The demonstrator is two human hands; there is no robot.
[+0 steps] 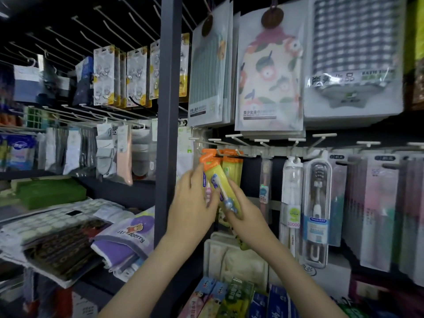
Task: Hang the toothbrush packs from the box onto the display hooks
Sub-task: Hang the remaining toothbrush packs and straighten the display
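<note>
Head view, close, facing forward at display hooks (261,140), slightly down.

Both hands on tilted yellow toothbrush pack (216,180) w/ orange top: left hand (195,203) at its left edge, right hand (243,210) at bottom, just below display hook (229,153).

Dim shop aisle; dark upright post (168,111) at centre, bare wire pegs (110,31) far left, shelf (119,191) below.

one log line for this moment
step: hanging | left hand: on toothbrush pack | right hand: on pack | pack: tilted at hook, seating unclear
</note>
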